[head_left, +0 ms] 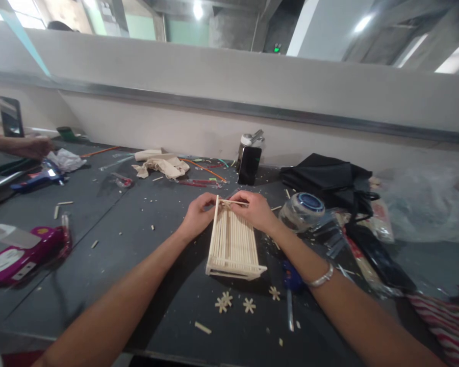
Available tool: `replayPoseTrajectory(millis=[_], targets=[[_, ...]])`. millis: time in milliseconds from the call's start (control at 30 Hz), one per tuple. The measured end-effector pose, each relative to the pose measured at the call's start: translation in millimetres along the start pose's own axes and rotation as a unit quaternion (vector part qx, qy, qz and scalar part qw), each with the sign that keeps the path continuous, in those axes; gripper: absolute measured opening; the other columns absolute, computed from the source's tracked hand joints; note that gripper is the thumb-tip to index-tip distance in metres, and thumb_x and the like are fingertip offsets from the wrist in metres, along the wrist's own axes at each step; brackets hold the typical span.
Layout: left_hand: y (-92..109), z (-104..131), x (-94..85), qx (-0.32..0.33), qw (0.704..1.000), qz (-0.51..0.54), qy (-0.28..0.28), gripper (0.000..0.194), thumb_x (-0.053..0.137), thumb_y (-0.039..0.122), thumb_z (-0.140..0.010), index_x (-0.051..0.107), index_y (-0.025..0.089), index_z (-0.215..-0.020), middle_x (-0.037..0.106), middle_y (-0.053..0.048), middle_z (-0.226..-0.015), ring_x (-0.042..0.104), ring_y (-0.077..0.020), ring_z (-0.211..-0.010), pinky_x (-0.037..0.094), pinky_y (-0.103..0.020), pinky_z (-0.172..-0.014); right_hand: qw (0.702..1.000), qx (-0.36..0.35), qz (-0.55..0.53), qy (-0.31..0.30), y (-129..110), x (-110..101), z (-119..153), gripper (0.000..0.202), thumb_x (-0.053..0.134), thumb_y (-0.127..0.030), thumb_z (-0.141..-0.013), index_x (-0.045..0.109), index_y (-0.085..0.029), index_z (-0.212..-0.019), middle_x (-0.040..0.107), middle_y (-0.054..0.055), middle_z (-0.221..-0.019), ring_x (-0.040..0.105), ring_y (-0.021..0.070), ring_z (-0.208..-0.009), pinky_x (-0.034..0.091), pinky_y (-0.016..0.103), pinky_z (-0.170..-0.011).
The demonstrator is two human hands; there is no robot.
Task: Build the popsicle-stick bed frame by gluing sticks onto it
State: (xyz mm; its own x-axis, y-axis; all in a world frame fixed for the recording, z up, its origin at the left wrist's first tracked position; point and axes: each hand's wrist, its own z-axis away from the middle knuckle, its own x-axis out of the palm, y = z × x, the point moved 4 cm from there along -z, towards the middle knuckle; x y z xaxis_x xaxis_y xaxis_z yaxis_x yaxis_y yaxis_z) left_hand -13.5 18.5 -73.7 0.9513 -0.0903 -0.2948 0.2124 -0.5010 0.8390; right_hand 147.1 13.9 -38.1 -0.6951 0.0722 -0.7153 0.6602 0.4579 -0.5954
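A small frame of pale wooden sticks [235, 239] lies on the dark table, its slatted bed running away from me. My left hand [201, 215] grips its far left corner, fingers curled round the upright stick. At the far end my right hand [254, 210] is closed on a thin crosswise stick [233, 202]; its fingertips are partly hidden. Several star-shaped pieces of short sticks, one of them a star piece [249, 305], rest in front of the frame. A loose short stick [203, 328] lies near the table's front edge.
A blue-handled tool [291, 278] lies under my right forearm. Beyond it are a jar [302, 211], a black bag [329, 178] and plastic bags. A phone [249, 165] leans at the back. At left are a purple tool [26, 255] and another person's hand [30, 147].
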Motion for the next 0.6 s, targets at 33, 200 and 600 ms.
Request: replayPoseTrajectory(millis=[33,200,600], targets=[[0.7,0.0,-0.3,0.004,1.000,-0.003,0.001,0.012,0.057,0.022,-0.079,0.066,0.017,-0.084,0.064,-0.004,-0.083,0.056,-0.0147,-0.079,0.044,-0.027,-0.075,1.000,-0.002,0.002,0.001,0.0,0.2,-0.1,0.007,0.059,-0.019,-0.076,0.067,-0.019,-0.076,0.071,0.002,-0.078,0.063,0.0156,-0.072,0.046,0.026,-0.068],[5.7,0.8,-1.6,0.021,0.999,-0.027,0.014,0.011,0.059,0.020,-0.079,0.068,0.016,-0.084,0.064,-0.003,-0.081,0.056,-0.0144,-0.077,0.044,-0.027,-0.075,1.000,-0.011,0.017,0.013,-0.4,1.4,1.7,0.008,0.059,-0.018,-0.076,0.066,-0.020,-0.076,0.070,0.001,-0.077,0.062,0.0155,-0.072,0.045,0.026,-0.068],[4.6,1.0,-0.8,0.021,0.999,-0.035,0.025,0.013,0.060,0.021,-0.078,0.068,0.016,-0.087,0.065,-0.004,-0.083,0.058,-0.0147,-0.077,0.046,-0.027,-0.075,0.997,-0.023,0.053,0.048,0.2,2.7,3.6,0.006,0.059,-0.017,-0.075,0.064,-0.020,-0.075,0.068,0.002,-0.077,0.061,0.0162,-0.075,0.043,0.026,-0.069]])
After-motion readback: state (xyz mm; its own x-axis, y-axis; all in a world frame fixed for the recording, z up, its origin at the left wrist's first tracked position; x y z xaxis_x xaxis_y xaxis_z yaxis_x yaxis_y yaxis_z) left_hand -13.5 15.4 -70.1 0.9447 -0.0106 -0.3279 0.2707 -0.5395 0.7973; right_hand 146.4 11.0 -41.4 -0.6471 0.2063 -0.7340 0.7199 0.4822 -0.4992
